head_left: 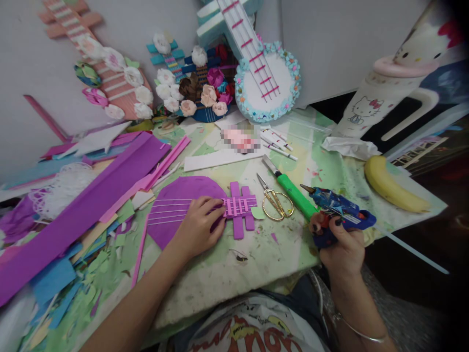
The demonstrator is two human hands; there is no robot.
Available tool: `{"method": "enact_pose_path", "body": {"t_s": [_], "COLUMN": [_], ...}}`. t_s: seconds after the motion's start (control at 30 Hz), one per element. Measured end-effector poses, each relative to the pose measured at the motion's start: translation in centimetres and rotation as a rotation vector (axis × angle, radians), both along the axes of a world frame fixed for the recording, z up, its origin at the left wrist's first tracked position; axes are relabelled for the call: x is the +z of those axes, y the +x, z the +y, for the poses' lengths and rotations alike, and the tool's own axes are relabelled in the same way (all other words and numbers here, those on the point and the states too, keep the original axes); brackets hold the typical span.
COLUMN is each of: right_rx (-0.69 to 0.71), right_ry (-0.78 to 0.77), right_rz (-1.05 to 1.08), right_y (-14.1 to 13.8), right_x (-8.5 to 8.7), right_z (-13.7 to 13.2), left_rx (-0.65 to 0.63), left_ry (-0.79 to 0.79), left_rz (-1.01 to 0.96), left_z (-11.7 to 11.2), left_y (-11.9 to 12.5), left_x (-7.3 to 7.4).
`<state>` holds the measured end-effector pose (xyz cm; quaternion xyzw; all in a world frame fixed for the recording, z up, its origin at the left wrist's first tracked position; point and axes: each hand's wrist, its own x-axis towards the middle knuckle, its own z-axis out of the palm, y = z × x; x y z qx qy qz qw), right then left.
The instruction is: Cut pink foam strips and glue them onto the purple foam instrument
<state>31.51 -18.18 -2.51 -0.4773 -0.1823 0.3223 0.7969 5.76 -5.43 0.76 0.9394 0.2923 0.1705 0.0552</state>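
A purple paper guitar [174,188] with white strings and pink crosswise strips lies flat on the table. My left hand [203,222] is on it, fingers bent and closed around the base of its neck, wrist across the body. In my right hand [342,249] is a blue hot glue gun [337,205], gripped by its handle over the table's right edge, its nozzle pointing left. A long glue stick [414,252] sticks out of its back. Between the hands lie gold-handled scissors [277,205] and a green utility knife [295,193]. A small pale green leaf shape [258,213] touches the guitar's head.
Purple foam sheet [84,190] and paper scraps [91,259] pile up on the left. Finished guitar crafts [269,80] lean on the wall behind. White rolled sticks [280,144] lie at the back. A banana [394,183] and a handled cup [370,102] stand right.
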Motion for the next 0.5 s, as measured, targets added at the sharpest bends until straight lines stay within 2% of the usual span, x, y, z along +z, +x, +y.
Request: {"method": "enact_pose_path", "body": {"t_s": [0.17, 0.5], "right_rx": [0.015, 0.009], "right_ry": [0.022, 0.024], "right_rz": [0.001, 0.032], "right_y": [0.05, 0.05], "right_x": [-0.14, -0.10], "right_z": [-0.01, -0.05], "left_rx": [-0.007, 0.017], "left_ry": [0.030, -0.018], "left_rz": [-0.026, 0.018], "left_z": [-0.07, 0.09], "left_y": [-0.12, 0.30], "left_x": [-0.45, -0.21]}}
